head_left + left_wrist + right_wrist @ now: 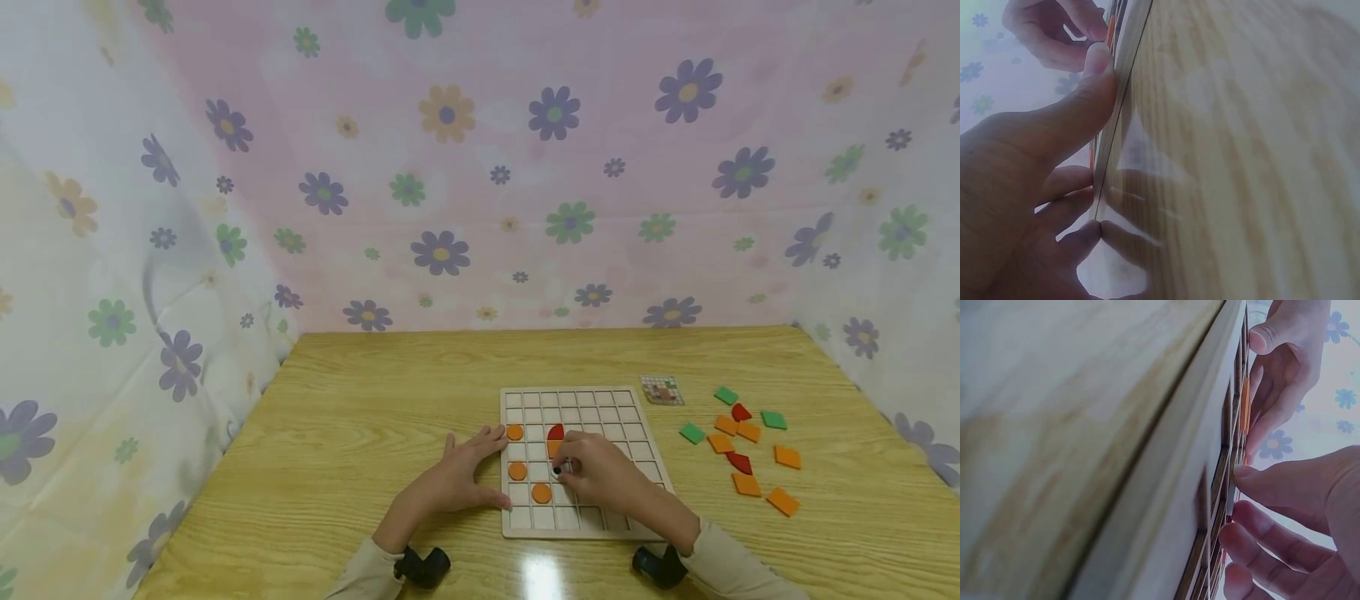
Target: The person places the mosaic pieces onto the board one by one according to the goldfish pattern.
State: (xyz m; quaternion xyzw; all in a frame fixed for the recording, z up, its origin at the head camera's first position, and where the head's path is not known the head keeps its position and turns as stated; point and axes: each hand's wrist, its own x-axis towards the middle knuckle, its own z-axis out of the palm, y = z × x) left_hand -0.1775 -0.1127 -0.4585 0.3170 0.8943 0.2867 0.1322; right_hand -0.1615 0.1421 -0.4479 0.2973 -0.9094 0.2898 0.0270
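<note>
A pale wooden grid board [611,521] lies flat on the table. My left hand [457,477] rests along its left edge with fingers and thumb spread, the thumb near the lower left side. My right hand [603,475] is over the board's middle. Its thumb and fingers pinch a thin whitish tile [1231,497] that shows a black dot in the head view, close to the grid. Just above it in the grid lie an orange square [553,448] and a red quarter-round piece [556,432]. Orange discs [542,493] sit in cells on the board's left side.
Right of the board, several loose orange tiles [787,457], green tiles [774,419] and red pieces [738,462] are scattered on the wooden table [360,417]. A small printed pattern card [662,390] lies by the board's upper right corner. Flowered cloth [480,200] surrounds the table.
</note>
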